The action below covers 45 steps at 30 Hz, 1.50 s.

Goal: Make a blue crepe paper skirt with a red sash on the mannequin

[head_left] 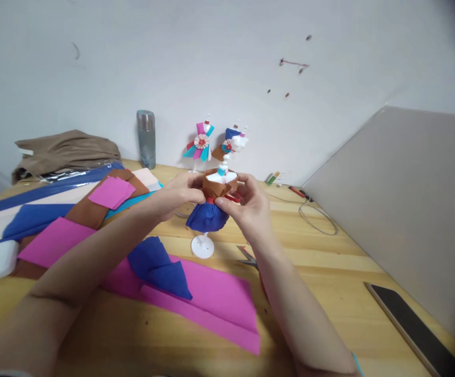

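Observation:
A small white mannequin stand [202,246] rises from the wooden table, dressed in a blue paper skirt [207,217] and a brown paper bodice [216,184]. My left hand [180,195] pinches the brown paper on the left side of the torso. From the right, my right hand [250,208] has its fingers closed on the bodice's other side. Both hands hold the figure near chest height, above its round base.
Pink crepe paper [211,298] and a folded blue piece [160,267] lie in front. More coloured sheets [54,214] are stacked left. Two dressed mannequins [215,144] and a grey bottle [146,139] stand by the wall. Scissors [248,256], a cable [317,217], a phone [415,327] lie right.

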Motion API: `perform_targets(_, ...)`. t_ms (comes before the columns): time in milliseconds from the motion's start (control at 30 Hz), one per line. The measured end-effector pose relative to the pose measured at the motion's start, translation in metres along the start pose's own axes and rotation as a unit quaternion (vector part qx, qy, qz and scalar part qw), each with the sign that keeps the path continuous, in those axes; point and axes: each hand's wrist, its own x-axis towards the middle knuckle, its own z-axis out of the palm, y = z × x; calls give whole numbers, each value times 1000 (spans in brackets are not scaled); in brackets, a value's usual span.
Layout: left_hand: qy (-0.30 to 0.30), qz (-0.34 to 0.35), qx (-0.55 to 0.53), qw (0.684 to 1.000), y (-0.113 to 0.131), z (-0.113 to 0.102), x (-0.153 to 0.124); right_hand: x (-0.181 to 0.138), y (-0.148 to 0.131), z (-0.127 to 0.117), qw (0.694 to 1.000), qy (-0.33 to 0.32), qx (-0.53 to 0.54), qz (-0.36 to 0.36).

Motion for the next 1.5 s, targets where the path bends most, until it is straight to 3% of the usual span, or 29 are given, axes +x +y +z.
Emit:
perform_targets(267, 55, -5, 8, 998, -14, 2, 4, 0, -1, 3, 997, 60, -19, -33)
perform_targets(433, 71, 23, 13, 997, -21, 0, 8, 3, 5, 0, 997, 40, 59, 34)
perform_targets(533, 88, 22, 24, 996, -22, -2, 9, 4, 4, -5, 996, 15, 81, 39)
perform_targets(800, 129, 13, 91, 987, -18, 2, 9, 7, 0, -13, 998, -1, -19, 54)
perform_targets(1100, 176, 9, 122, 977, -23, 4, 11, 0, -7, -9, 979, 87, -161, -85)
perform_targets(1233, 201, 6, 145, 969, -23, 6, 11, -2, -12, -8, 971, 80, -187, -126)
perform_targets(1500, 193, 19, 160, 968, -20, 9, 13, 2, -7, -12, 986, 58, -133, -88)
